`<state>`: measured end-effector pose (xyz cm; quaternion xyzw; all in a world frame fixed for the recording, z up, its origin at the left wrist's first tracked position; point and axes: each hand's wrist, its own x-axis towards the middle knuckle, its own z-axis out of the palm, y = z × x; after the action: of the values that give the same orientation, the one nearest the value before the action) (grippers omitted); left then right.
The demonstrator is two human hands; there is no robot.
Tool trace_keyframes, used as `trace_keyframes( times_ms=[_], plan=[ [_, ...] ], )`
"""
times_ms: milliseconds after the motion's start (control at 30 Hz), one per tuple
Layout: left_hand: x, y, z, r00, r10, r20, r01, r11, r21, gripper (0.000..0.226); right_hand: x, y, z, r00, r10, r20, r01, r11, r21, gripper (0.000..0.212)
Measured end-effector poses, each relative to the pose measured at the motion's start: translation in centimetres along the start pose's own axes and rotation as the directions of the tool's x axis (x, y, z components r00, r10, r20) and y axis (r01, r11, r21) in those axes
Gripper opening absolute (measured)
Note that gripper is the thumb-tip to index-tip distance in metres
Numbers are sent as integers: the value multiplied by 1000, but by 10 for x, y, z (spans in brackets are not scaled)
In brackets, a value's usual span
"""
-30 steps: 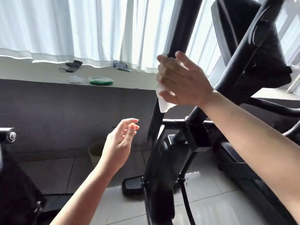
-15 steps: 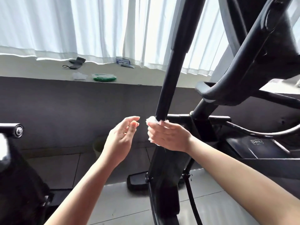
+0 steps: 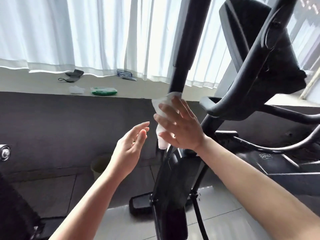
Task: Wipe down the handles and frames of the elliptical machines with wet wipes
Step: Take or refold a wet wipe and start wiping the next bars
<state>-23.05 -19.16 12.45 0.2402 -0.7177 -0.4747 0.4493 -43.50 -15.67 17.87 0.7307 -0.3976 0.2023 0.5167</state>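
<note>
While half a second ago the right hand (image 3: 180,128) clutched the wet wipe (image 3: 162,118) low on the black handle post (image 3: 180,73), near where the post meets the frame, it now sits higher up that post, just under the wider upper sleeve. Its fingers lie nearly straight and spread, pressing the white wipe against the post, with the wipe's tail hanging below the palm. Left of the post, the left hand (image 3: 129,149) stays raised, loosely curled and holding nothing. Further left of the post, a green wipes pack (image 3: 103,91) lies on the ledge (image 3: 43,87).
</note>
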Motion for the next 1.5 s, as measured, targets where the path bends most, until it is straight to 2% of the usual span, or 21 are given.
trace_keyframes(
  times_ms=[100, 200, 267, 333, 433, 500, 567, 600, 700, 767, 833, 867, 900, 967, 1033, 1100, 1233, 1367, 1500],
  plan=[
    [2, 1, -4, 1000, -6, -20, 5, 999, -38, 46, -19, -15, 5, 995, -87, 50, 88, 996, -25, 33],
    [3, -2, -7, 998, -24, -54, 21, 998, -52, 34, 0, 8, -4, 988, -151, 37, 153, 987, -55, 42],
    [3, -5, -6, 998, -26, -60, 24, 999, -32, 34, 30, 29, -12, 995, -83, -56, 82, 996, -31, 42],
    [2, -10, -3, 999, -22, -43, 22, 1000, 7, 38, 48, 35, -12, 990, 6, -140, 0, 999, 39, 33],
    [-1, -18, -7, 999, -29, -30, 31, 998, 57, 40, 32, 15, 0, 978, 108, -180, -80, 985, 156, 28],
    [0, -23, -17, 997, -50, -58, 54, 997, 61, 38, 2, -6, 12, 983, 93, -161, -66, 984, 166, 26],
    [0, -27, -28, 992, -75, -98, 81, 995, 56, 36, -32, -27, 28, 996, -26, -87, 33, 996, 81, 20],
    [-1, -28, -32, 990, -84, -110, 91, 994, 58, 37, -50, -35, 38, 994, -111, -25, 110, 994, -15, 19],
    [-7, -31, -33, 989, -99, -106, 109, 990, 89, 39, -89, -42, 54, 935, -310, 173, 351, 884, -309, 23],
    [-10, -33, -31, 990, -108, -90, 117, 988, 103, 40, -89, -32, 52, 878, -418, 234, 476, 815, -331, 29],
    [-9, -33, -24, 990, -123, -67, 129, 987, 96, 38, -73, -18, 39, 842, -489, 227, 537, 794, -285, 29],
    [-8, -31, -20, 990, -126, -59, 131, 988, 84, 36, -58, -9, 31, 860, -480, 172, 510, 823, -251, 31],
    [-6, -29, -15, 991, -126, -54, 129, 989, 66, 33, -39, 1, 21, 907, -414, 82, 422, 883, -207, 36],
    [-3, -23, -6, 991, -122, -49, 123, 992, 15, 33, 6, 22, 6, 986, -137, -98, 129, 988, -89, 45],
    [0, -18, -3, 993, -103, -61, 101, 994, -30, 38, 44, 32, -1, 967, 137, -214, -117, 988, 103, 46],
    [3, -15, -5, 993, -78, -94, 72, 995, -62, 44, 60, 22, -3, 922, 297, -249, -229, 936, 269, 48],
    [3, -7, -8, 990, -47, -133, 37, 996, -78, 44, 23, -19, 12, 897, 416, -151, -346, 872, 347, 52],
    [-5, -2, -1, 994, -56, -97, 52, 998, -40, 45, -35, -67, 35, 910, 405, -87, -368, 887, 281, 62],
    [-15, 2, 6, 992, -81, -91, 83, 996, 20, 35, -67, -109, 52, 851, 517, -95, -453, 813, 366, 56]
  ],
)
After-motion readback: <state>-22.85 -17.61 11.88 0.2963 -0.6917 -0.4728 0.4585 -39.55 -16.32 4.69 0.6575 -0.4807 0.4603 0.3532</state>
